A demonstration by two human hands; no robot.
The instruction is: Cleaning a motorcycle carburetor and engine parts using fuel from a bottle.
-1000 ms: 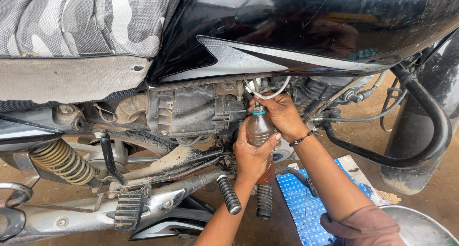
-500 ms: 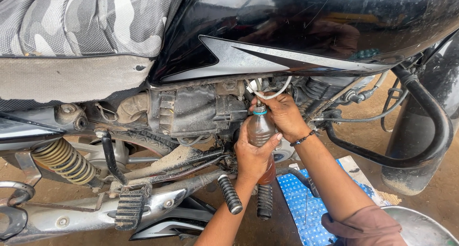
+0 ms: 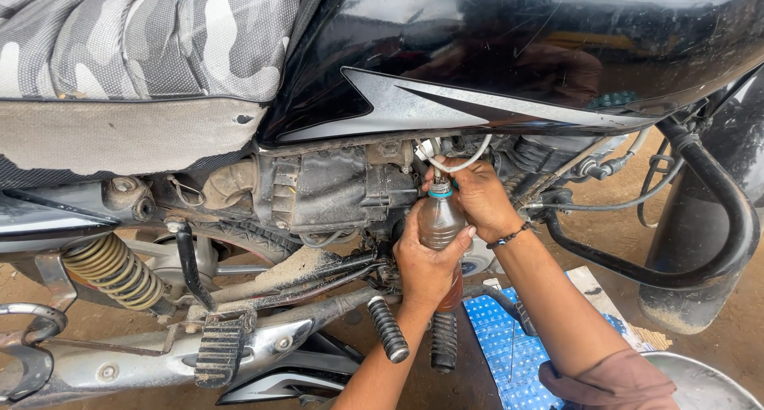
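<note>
A clear plastic bottle [image 3: 440,219] with brownish liquid in its lower part stands upright under the motorcycle's black fuel tank [image 3: 517,52]. My left hand [image 3: 426,259] grips the bottle's body from below. My right hand [image 3: 477,199] holds a thin white hose [image 3: 465,159] at the bottle's neck, whose ring is teal. The hose loops up towards the grimy engine [image 3: 334,187]. A dark bead bracelet sits on my right wrist.
A camouflage seat [image 3: 143,36] fills the upper left. Below are a yellowish shock spring [image 3: 111,271], footpegs [image 3: 387,330], a black crash guard [image 3: 716,219], a blue patterned sheet [image 3: 509,346] on dirt ground, and a metal bowl [image 3: 700,382] at the lower right.
Both hands and the bottle stay at the same place; the view has barely shifted.
</note>
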